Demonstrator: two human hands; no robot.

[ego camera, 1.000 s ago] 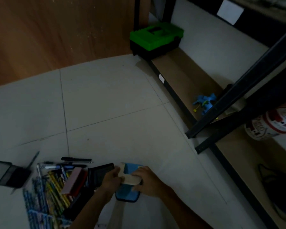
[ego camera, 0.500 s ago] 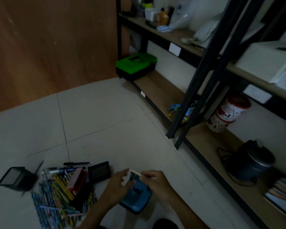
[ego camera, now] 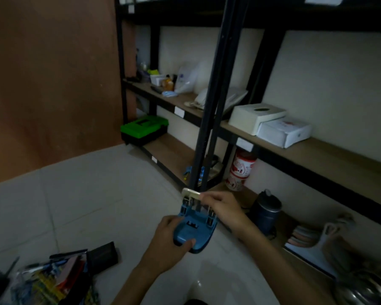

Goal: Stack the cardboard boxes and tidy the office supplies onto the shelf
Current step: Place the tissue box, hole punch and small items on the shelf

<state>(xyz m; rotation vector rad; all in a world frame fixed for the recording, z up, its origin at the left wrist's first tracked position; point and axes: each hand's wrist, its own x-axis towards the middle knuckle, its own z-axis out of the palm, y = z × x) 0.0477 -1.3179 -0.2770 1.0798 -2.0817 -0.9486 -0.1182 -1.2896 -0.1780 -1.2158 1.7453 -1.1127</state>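
At 8 o'clock, on floor: loose pen pile (ego camera: 48, 280), prone to scatter if kicked. Gripping base of blue hole punch (ego camera: 196, 230) with left hand (ego camera: 169, 241), mid-air, centre. Pinching cream top piece (ego camera: 190, 193) at punch's 12 o'clock with right hand (ego camera: 222, 208): risk of snapping shut, nipping fingers. At 3 o'clock: shelf (ego camera: 339, 155), black post (ego camera: 207, 128) in path, likely bump.

Single view, head-worn, wide-angle; straight lines bow toward the edges. The lens looks forward and down, facing the black shelf post (ego camera: 208, 106), which runs up mid-frame. Shelf boards recede to the right of the post, a brown wall (ego camera: 53, 84) stands to its left, and tiled floor (ego camera: 97, 194) lies before it. Closest to the lens, just in front of the post's foot, left hand (ego camera: 172, 236) and right hand (ego camera: 224, 210) grip a blue hole punch (ego camera: 194, 230). Forearms enter from the bottom edge.
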